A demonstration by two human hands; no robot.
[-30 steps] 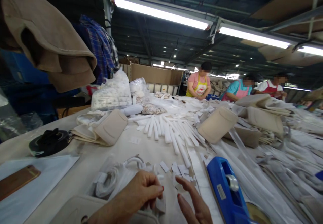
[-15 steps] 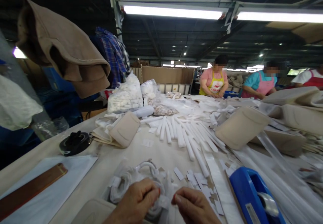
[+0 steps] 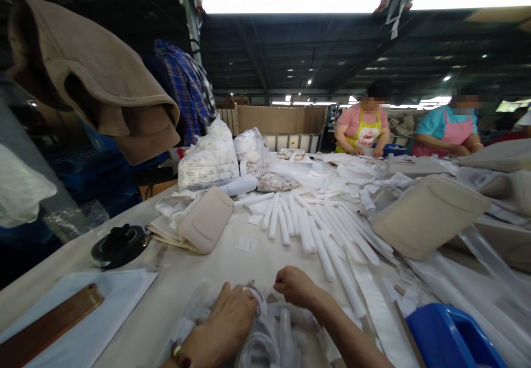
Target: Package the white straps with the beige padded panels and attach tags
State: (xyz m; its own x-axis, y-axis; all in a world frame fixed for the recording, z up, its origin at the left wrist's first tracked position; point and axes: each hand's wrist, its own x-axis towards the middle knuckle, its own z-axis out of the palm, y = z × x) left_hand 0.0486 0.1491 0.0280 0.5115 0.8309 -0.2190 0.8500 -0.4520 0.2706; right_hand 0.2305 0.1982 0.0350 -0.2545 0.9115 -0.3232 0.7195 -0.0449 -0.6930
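Note:
My left hand (image 3: 224, 324), palm down, has its fingers curled at the top of a bundle of white coiled cord (image 3: 258, 352) in clear plastic near the front edge. Its fingertips press on a curved loop of that cord. Just beyond the bundle, my right hand (image 3: 296, 286) is raised with thumb and fingers pinched together. Whatever is in that pinch, if anything, is too small to make out. Clear plastic wrapping (image 3: 286, 335) lies under and between the two wrists.
White foam strips (image 3: 307, 229) fan out ahead. To the right stand a blue tape dispenser (image 3: 452, 329) and a beige bag (image 3: 427, 213). Another beige bag (image 3: 207, 218), a black round tape reel (image 3: 120, 244) and a brown phone case (image 3: 53, 324) lie left. Two co-workers stand across the table.
My right hand has moved forward and slightly left, away from the front edge. My left hand has turned palm down onto the coil. The view has shifted a little.

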